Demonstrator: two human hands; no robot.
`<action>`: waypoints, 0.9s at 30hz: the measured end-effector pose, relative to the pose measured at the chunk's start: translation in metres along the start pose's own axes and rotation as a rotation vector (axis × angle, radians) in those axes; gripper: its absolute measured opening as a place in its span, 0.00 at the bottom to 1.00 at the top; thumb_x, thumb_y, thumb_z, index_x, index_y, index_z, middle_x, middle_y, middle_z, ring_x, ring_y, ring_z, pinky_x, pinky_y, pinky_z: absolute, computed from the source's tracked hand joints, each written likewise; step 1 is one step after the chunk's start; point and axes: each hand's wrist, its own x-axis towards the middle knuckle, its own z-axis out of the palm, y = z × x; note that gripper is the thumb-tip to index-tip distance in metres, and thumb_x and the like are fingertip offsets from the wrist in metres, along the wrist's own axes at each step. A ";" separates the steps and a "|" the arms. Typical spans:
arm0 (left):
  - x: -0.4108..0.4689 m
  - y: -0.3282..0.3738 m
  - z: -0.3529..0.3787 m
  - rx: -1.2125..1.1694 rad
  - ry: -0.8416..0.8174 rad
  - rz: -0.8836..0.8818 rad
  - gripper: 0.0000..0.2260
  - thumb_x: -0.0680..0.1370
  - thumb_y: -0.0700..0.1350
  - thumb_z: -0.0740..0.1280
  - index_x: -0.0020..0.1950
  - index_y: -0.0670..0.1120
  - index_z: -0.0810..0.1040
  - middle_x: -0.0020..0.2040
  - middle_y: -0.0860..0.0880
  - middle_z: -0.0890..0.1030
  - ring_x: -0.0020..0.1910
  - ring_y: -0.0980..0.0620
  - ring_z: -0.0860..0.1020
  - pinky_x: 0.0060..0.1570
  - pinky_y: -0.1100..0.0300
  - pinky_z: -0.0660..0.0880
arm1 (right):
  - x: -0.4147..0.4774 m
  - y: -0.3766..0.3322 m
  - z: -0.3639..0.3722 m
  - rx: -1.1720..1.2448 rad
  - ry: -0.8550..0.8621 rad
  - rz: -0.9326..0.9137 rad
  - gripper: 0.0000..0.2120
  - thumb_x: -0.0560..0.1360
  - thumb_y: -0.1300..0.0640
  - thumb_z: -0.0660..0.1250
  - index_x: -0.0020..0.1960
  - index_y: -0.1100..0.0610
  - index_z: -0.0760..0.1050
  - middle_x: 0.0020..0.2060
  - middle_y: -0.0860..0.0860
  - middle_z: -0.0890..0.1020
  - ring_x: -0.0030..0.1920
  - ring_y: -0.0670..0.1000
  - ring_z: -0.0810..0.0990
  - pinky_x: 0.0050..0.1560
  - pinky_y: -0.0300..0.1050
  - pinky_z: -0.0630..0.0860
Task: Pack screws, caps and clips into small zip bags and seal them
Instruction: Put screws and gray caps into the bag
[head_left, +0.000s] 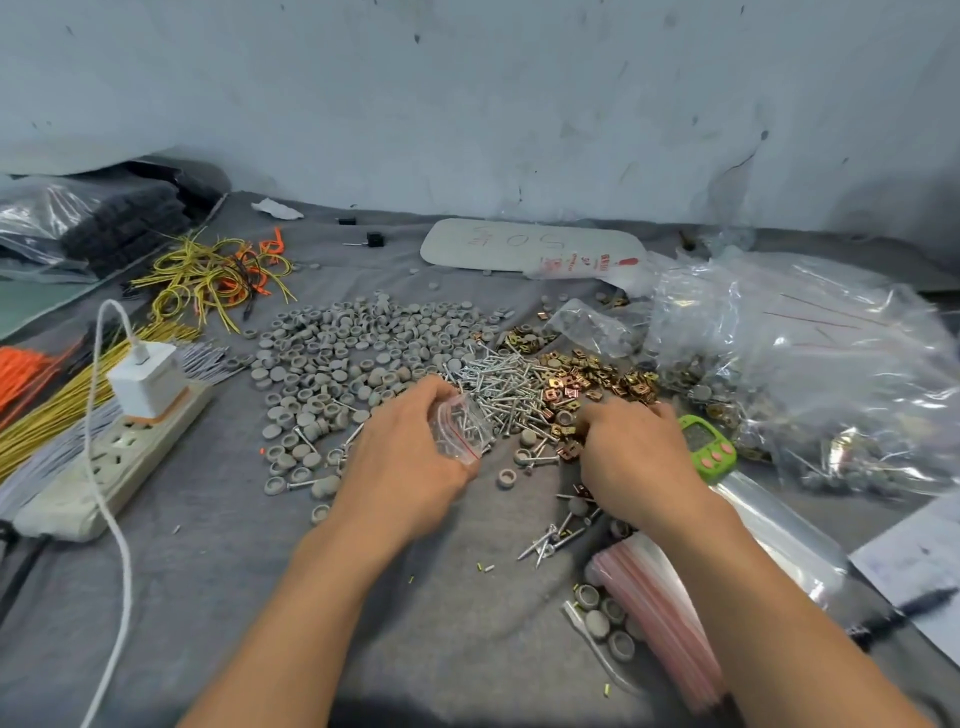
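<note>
Holding a small zip bag (464, 430) just below frame centre, the left grip (410, 452) has fingers and thumb curled round it; screws already show through the plastic. Right grip (634, 447), right of centre, has its fingers bent down into the brass clips (576, 379); cannot tell whether a clip is pinched. Judged step: filling, clips now being gathered. Next move calls for the bag mouth held apart and a small counted pick dropped in. Bag's red zip strip lies diagonal on the palm side, so its long axis seems to run lower left to upper right, toward the screw pile (498, 379). Caps (353, 343) are spread left of centre on the surface (218, 561).
</note>
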 end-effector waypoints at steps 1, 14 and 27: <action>0.000 -0.001 0.000 0.001 -0.001 0.000 0.22 0.70 0.49 0.79 0.55 0.63 0.71 0.48 0.62 0.76 0.44 0.62 0.75 0.40 0.66 0.67 | -0.001 0.000 0.000 0.005 -0.008 -0.019 0.14 0.75 0.63 0.63 0.58 0.50 0.75 0.50 0.49 0.75 0.58 0.55 0.77 0.61 0.55 0.63; 0.000 -0.009 -0.006 0.012 -0.011 -0.021 0.22 0.70 0.50 0.80 0.55 0.62 0.71 0.49 0.61 0.77 0.45 0.65 0.73 0.40 0.67 0.65 | 0.000 0.015 0.009 0.339 0.092 -0.017 0.06 0.78 0.51 0.71 0.44 0.48 0.76 0.39 0.45 0.80 0.44 0.53 0.79 0.52 0.49 0.74; 0.000 -0.009 -0.003 0.038 -0.011 -0.037 0.23 0.71 0.50 0.79 0.60 0.61 0.72 0.53 0.58 0.79 0.50 0.54 0.77 0.47 0.57 0.71 | -0.004 0.011 0.007 0.379 0.100 0.035 0.07 0.80 0.57 0.69 0.48 0.47 0.84 0.43 0.45 0.85 0.44 0.50 0.82 0.57 0.49 0.78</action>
